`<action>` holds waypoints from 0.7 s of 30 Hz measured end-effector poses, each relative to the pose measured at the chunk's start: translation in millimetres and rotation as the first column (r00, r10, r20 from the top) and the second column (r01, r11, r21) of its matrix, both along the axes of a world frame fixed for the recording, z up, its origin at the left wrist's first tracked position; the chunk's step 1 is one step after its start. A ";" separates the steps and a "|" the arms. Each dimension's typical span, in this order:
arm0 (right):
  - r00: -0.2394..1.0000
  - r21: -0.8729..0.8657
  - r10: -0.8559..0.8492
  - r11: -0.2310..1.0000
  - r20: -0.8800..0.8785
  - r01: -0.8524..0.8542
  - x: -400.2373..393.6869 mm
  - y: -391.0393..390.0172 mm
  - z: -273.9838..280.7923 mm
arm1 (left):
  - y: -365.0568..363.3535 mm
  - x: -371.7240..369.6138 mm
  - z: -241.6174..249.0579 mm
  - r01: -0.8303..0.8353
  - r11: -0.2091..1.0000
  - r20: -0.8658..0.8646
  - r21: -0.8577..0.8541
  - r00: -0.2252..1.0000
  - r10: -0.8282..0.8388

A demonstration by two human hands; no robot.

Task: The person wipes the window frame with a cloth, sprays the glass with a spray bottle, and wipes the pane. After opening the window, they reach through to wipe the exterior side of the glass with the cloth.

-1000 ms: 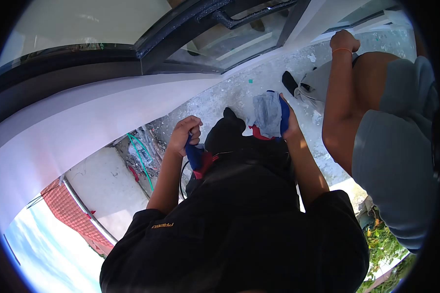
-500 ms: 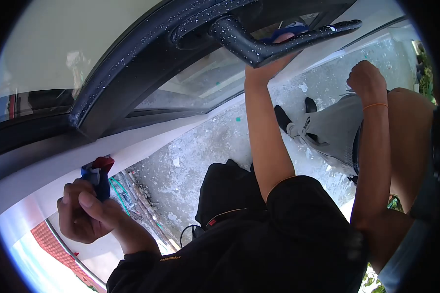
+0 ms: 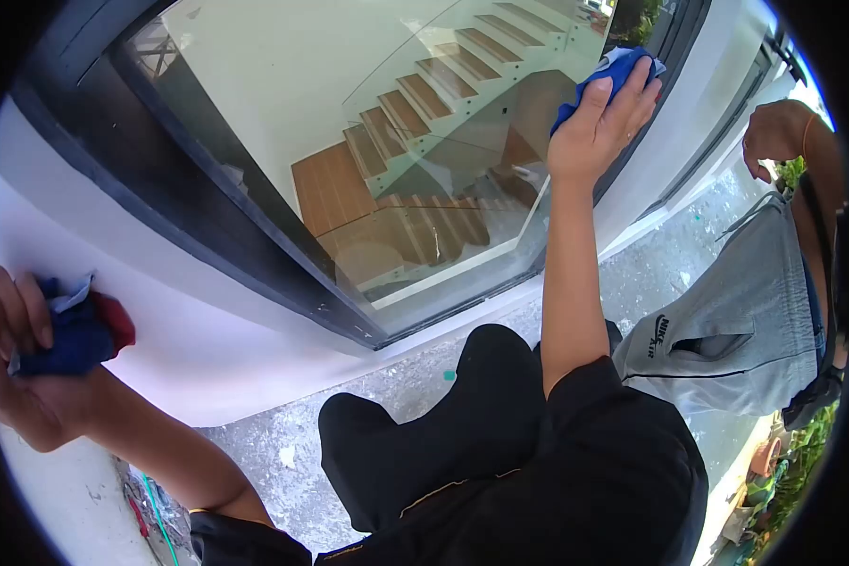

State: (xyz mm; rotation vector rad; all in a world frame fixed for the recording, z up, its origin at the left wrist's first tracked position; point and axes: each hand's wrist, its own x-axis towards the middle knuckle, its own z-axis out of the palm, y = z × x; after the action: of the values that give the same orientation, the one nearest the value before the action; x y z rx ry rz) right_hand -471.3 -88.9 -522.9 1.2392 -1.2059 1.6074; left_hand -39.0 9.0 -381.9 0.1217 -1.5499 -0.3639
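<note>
With its fingers curled round a crumpled blue and red cloth [image 3: 71, 340], my left hand [image 3: 33, 401] is at the far left, in front of the white wall. My right hand [image 3: 599, 132] reaches up to the top right and presses a blue cloth [image 3: 621, 68] with a pale patch against the window glass [image 3: 274, 85], close to the dark frame [image 3: 637, 141]. The cloth sits under my palm and fingers, its edges showing past them.
Behind the glass, wooden stairs [image 3: 406, 111] climb to the upper right. At right stands another person in grey shorts [image 3: 736, 321], one hand [image 3: 774, 137] raised. Below lies speckled concrete floor [image 3: 283, 448]. Potted plants [image 3: 774, 472] line the lower right; a green hose [image 3: 158, 519] is lower left.
My view has swung, so the dark window handle has left it and the stairs show. My right hand, earlier partly behind the handle, is in plain sight. My left hand appears further left.
</note>
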 end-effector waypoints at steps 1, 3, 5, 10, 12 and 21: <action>0.997 -0.018 -0.006 1.000 0.075 0.007 5.6 0.8 16.3 | 1.3 -19.8 -12.0 -0.238 0.971 -0.023 -0.035 0.971 0.237; 0.997 -0.003 0.029 1.000 0.074 -0.029 40.3 6.9 32.7 | 1.6 -34.7 -9.0 -0.282 0.953 -0.032 -0.111 0.959 0.280; 0.981 0.131 0.085 0.989 -0.173 -0.063 102.8 31.5 -4.8 | 3.2 -39.6 -5.2 -0.313 0.947 -0.006 -0.068 0.950 0.313; 0.863 0.192 0.113 0.981 -0.492 -0.020 32.0 26.5 -93.7 | 1.5 -41.0 -8.2 -0.327 0.944 -0.039 -0.043 0.945 0.326; 0.919 0.186 0.149 0.979 -0.364 -0.085 -4.0 21.2 -82.7 | 2.2 -36.1 -9.7 -0.347 0.935 -0.028 -0.080 0.938 0.346; 0.974 0.207 0.133 0.974 -0.185 -0.094 68.6 27.1 -47.8 | -0.1 -45.0 -12.4 -0.355 0.931 -0.046 -0.081 0.935 0.352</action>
State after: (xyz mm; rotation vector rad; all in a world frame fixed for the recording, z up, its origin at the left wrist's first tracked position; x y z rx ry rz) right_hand -402.7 -61.7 -570.7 1.5813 -1.2073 1.4300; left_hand -84.1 8.9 -394.3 0.3207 -1.4756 -0.0110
